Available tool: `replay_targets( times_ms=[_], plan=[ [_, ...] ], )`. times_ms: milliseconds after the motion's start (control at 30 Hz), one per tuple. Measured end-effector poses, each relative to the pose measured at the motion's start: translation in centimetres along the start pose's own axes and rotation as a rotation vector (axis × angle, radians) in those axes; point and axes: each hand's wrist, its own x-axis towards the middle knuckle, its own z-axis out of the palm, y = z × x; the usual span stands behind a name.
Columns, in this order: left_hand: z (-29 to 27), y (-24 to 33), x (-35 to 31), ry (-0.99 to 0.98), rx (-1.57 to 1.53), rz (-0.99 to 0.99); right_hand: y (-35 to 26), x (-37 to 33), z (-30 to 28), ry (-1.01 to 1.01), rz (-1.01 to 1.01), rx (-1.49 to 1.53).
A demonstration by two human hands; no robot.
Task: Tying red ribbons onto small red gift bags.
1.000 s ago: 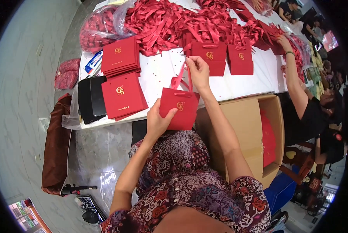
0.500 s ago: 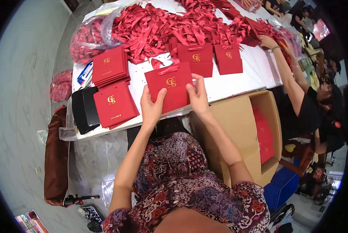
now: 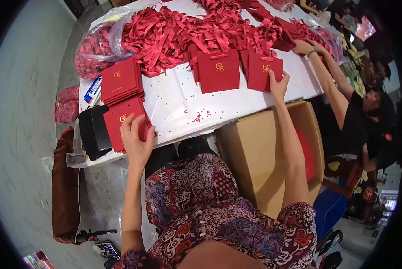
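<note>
My left hand rests over a stack of flat red paper bags at the table's near left, fingers spread and curved on the top one. My right hand pinches the right edge of a small red gift bag, thumb on its front face. This bag has a gold emblem and leans in a group at the right. Left of it stands another red gift bag with a ribbon handle. Behind the left stack lies a second stack of red bags.
A heap of red ribbons covers the back of the white table, with red dots scattered in front. An open cardboard box stands below the right edge. A black case lies far left. Another person's hands work at the right.
The red gift bag that both hands held in the middle is now at the right group in my right hand. My left hand has let go and moved left onto the stack.
</note>
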Motion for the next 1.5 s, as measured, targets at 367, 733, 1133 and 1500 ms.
replay_targets(
  times_ms=[367,733,1133,1500],
  plan=[
    [-0.4,-2.4,-2.6,-0.267,0.238,-0.049,-6.8,-4.2,3.3,-0.016,-0.426,-0.025],
    [5.5,4.7,-2.8,-0.321,-0.019,0.174,-18.6,-14.2,17.7,-0.811,-0.824,0.076],
    [6.6,5.2,-4.8,-0.411,-0.088,0.144,-16.3,-14.8,20.8,-0.763,-0.909,-0.040],
    [7.7,3.4,-1.4,-0.275,-0.214,0.068,-18.4,-14.6,12.1,-0.544,-0.658,0.402]
  ],
)
